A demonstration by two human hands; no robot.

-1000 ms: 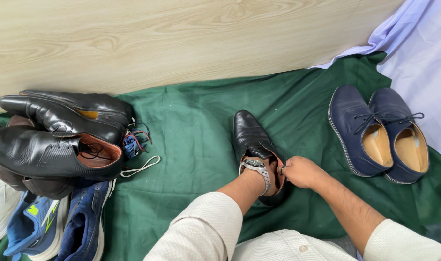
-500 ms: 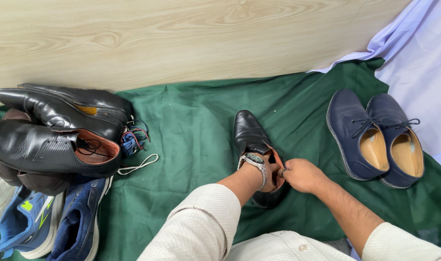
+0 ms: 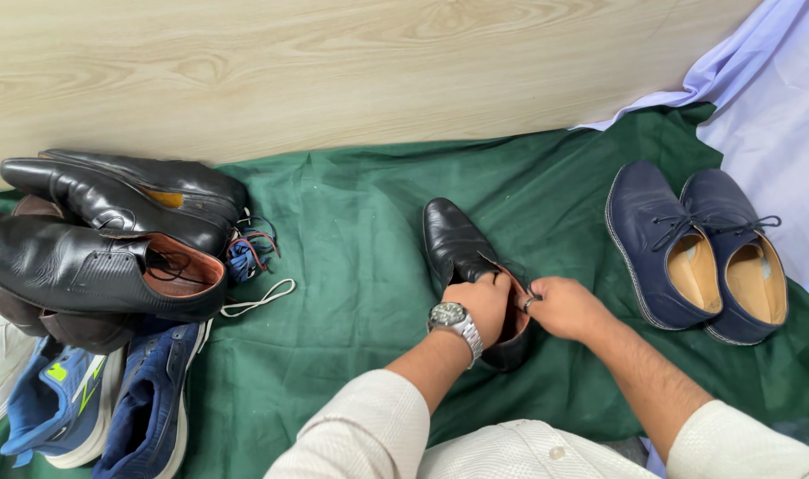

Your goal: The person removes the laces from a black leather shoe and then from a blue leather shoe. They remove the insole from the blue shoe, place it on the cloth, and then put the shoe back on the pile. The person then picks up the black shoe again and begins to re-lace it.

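Black leather dress shoe held at its opening by both of your hands, on a green cloth spread over the pale wood-grain floor.

Your left hand, with a metal wristwatch on its wrist, is closed over the shoe's collar, its fingers curled onto the rim; your right hand pinches the opposite edge of the opening. The shoe lies near the middle of the cloth, toe pointing away from you. To your right, well apart from it, a pair of navy lace-up shoes with tan insoles stands side by side. To your left lies a heap of black leather dress shoes, with blue sports shoes just below them. A lilac sheet adjoins the cloth at your far right.
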